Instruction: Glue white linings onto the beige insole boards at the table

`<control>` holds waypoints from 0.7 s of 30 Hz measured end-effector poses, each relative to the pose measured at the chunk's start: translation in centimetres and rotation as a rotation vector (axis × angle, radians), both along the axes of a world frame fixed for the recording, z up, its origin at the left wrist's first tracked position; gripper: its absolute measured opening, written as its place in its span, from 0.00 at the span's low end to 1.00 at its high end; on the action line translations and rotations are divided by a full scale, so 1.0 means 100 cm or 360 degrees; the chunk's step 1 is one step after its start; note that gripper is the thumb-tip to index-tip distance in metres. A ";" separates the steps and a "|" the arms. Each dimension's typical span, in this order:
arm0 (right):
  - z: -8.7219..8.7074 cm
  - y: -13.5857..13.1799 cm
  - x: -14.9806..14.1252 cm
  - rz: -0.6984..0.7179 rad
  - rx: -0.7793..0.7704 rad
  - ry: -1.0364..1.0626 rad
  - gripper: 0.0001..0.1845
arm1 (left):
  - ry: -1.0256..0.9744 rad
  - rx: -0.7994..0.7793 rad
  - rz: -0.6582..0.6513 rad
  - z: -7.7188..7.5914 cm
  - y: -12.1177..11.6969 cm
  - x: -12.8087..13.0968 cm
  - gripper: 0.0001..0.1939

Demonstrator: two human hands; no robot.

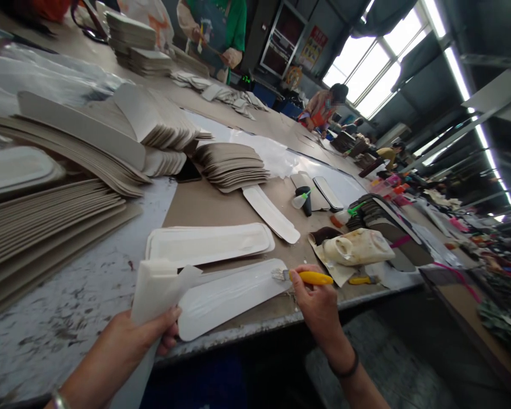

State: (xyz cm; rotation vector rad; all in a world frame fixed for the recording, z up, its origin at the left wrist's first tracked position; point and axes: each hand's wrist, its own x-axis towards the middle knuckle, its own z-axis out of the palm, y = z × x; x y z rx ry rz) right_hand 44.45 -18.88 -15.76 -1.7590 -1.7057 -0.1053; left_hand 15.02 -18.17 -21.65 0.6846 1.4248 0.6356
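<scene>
Right hand: thumb and fingertips pinch the yellow brush.
Bristles: on the panel's right end.
Left hand: fingers curled round folded white sheets, by the panel's left end; contact with it unclear.
Panel: flat near the table's front edge, between the hands.
Coat: glossy streaks along the middle, duller borders; seemingly partway done.
Sheets: in hand, not laid on this panel.
White pile: just behind; whether finished, cannot tell.
Grey stack: farther back; looks unbrushed.
</scene>
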 end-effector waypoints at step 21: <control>0.032 -0.007 -0.105 0.0591 -0.0740 0.1064 0.16 | -0.0290 0.0219 0.0094 0.067 -0.032 0.006 0.19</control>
